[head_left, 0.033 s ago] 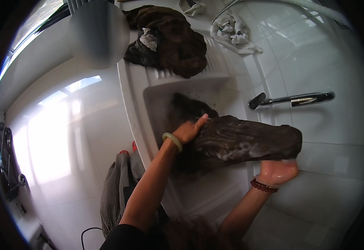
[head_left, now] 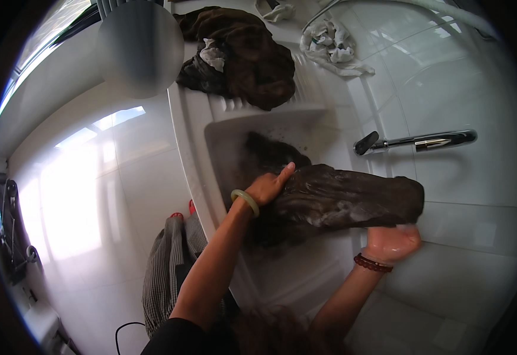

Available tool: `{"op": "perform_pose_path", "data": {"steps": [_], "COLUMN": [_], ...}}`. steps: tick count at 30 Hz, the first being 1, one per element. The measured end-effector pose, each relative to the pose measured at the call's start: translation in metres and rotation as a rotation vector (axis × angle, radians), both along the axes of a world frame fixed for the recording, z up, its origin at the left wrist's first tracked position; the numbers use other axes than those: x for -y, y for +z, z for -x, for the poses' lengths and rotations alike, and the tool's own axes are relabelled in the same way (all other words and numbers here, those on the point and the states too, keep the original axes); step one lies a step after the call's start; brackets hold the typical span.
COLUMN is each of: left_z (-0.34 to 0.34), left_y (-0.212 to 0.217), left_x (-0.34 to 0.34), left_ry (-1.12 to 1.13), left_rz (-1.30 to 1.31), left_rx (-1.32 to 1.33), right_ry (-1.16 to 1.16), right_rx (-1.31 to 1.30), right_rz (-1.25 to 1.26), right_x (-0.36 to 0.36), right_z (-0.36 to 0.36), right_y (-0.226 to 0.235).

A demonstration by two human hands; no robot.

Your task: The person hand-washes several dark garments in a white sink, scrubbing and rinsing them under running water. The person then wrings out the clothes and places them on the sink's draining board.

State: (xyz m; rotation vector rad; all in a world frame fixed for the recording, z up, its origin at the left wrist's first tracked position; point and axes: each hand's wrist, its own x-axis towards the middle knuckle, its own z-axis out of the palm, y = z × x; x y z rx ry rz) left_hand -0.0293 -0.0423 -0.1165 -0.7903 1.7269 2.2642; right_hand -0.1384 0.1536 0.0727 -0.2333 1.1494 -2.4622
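A wet dark brown garment is stretched over a white sink, with pale suds on its surface. My left hand, a pale green bangle at its wrist, grips the garment near its middle, thumb stretched along the top. At the garment's right end my right hand holds the lower corner; its fingers are mostly hidden behind the cloth and some foam shows there. Dark cloth also lies inside the basin, and I cannot tell whether it belongs to the same garment.
A brown garment heap rests on the ribbed washboard behind the basin. White crumpled cloths lie at the far right. A chrome faucet juts from the right side. My striped trousers show at lower left, beside the sink's edge.
My right hand and the garment's right end have shifted slightly left. The left hand stays in place on the cloth.
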Motion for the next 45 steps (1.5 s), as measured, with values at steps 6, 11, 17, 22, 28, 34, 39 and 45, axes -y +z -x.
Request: {"op": "perform_pose_path", "data": {"steps": [6, 11, 17, 22, 28, 34, 39, 45], "left_z": [-0.021, -0.023, -0.011, -0.019, -0.041, -0.027, -0.028, -0.025], "left_y": [0.000, -0.011, 0.072, 0.091, 0.082, 0.025, -0.017, 0.017], "left_x": [-0.006, -0.001, 0.009, -0.011, -0.023, -0.065, -0.050, -0.027], "left_ry": [-0.101, 0.209, 0.356, 0.165, -0.092, 0.402, 0.349, 0.413], "left_rz": [0.168, 0.373, 0.309, 0.517, 0.304, 0.788, 0.772, 0.155], "left_rx": [-0.238, -0.363, -0.426, -0.737, -0.555, -0.055, 0.025, -0.017], "right_ry": [-0.053, -0.041, 0.502, 0.476, 0.495, 0.168, 0.066, -0.284], "right_rx": [-0.079, -0.295, -0.880, -1.068, -0.894, -0.626, -0.656, -0.984], "right_rz": [-0.290, -0.458, -1.481, -1.063, -1.086, -0.844, -0.742, -1.463], "right_x": [0.012, -0.011, -0.006, 0.047, 0.026, 0.015, 0.011, 0.008], "right_z": [0.005, 0.022, 0.017, -0.010, 0.006, -0.006, -0.013, 0.009], "right_y": [-0.043, -0.057, -0.059, -0.078, -0.092, -0.046, -0.013, -0.046]}}
